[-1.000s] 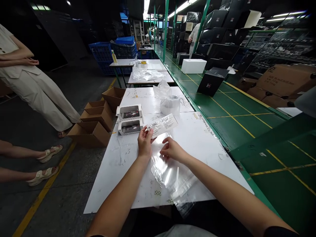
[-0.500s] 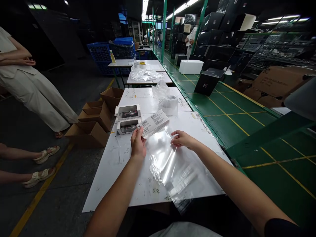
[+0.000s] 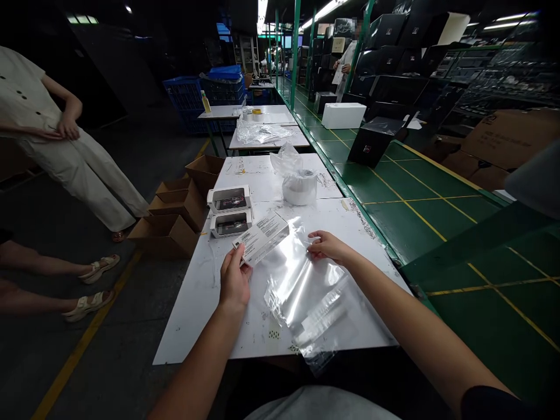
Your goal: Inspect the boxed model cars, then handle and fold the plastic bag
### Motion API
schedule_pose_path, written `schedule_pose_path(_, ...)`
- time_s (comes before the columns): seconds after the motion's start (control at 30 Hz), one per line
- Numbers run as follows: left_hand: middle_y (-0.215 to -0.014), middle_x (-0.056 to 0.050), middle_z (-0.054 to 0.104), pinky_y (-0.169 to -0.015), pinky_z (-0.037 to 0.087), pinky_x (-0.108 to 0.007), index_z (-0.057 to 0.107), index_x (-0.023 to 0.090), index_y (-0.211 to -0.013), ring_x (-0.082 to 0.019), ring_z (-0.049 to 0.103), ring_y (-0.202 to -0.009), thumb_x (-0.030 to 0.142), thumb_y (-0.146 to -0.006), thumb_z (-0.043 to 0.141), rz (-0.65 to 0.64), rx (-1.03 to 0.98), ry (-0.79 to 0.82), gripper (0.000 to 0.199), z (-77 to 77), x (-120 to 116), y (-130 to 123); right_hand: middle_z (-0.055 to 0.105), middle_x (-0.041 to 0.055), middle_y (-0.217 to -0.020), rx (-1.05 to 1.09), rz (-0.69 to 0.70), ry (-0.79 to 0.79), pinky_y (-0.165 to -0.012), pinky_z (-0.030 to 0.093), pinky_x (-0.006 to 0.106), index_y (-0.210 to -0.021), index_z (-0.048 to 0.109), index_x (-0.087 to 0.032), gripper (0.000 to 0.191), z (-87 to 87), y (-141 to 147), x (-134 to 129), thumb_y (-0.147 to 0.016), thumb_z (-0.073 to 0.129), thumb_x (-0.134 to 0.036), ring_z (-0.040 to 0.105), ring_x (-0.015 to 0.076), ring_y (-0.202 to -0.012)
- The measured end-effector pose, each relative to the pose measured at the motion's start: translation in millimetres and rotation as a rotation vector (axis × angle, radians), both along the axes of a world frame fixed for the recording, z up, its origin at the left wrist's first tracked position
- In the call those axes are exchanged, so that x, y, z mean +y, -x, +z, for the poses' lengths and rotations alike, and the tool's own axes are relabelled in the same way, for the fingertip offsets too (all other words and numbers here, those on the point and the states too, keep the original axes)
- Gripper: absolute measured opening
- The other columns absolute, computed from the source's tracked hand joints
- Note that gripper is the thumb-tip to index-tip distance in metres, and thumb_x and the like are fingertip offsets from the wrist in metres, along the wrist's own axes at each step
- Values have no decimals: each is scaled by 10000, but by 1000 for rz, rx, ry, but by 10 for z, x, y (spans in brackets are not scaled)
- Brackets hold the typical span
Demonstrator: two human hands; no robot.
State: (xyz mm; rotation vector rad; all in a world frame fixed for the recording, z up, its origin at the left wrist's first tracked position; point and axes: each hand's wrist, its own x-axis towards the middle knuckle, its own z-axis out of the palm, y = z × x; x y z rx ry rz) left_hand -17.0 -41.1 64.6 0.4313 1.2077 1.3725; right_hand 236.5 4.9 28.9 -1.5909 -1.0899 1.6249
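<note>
My left hand [image 3: 235, 279] grips the near-left end of a white printed box [image 3: 263, 236], which is tilted above the table. Clear plastic bags [image 3: 301, 286] lie in a loose pile on the white table [image 3: 196, 315], spreading past its front edge. At the upper right of the pile, my right hand [image 3: 327, 247] is closed with its fingertips pinching the film of a bag. Behind the held box, two white window boxes [image 3: 230, 199] are stacked at the table's left, with dark contents showing through. A plastic-wrapped white roll [image 3: 300, 188] stands farther back.
Open cardboard boxes [image 3: 161, 234] stand on the floor left of the table. A person in pale trousers [image 3: 98, 169] is beyond them, and another person's sandalled feet [image 3: 90, 303] are nearer. A green conveyor [image 3: 406, 204] with a black box [image 3: 374, 143] runs along the right.
My left hand has brought the white box left and slightly down, away from the right hand. My right hand has barely moved. The standing person's hands have come together.
</note>
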Motion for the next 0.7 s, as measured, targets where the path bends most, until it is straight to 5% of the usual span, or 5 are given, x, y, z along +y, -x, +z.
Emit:
schedule_pose_path(0.2,-1141,-44,612,-870,473,-400,647,220,-1069,-158,577,-902,440,-735,712,-19,-6,26,405,-21,-182,-20,612,59,-805,-16,-136,-51,-640,585,323,-1264,359,-110,540,-82,157,-15,-789,614,-132,606,131,-623)
schedule_pose_path(0.4,-1134,-69,621,-845,512,-492,662,207,-1051,-205,599,-942,344,-800,669,-73,-126,75,285,38,-349,-101,604,40,-845,-86,-162,-156,-623,574,279,-1366,279,-160,670,-142,262,-99,-785,613,-161,616,130,-665)
schedule_pose_path(0.7,-1087,-77,638,-768,528,-270,661,162,-1030,-173,604,-969,347,-776,700,-53,-88,-46,317,-92,-332,-131,632,63,-877,-289,133,-140,-573,502,244,-1450,211,-134,794,-29,231,-94,-766,614,-150,608,140,-651)
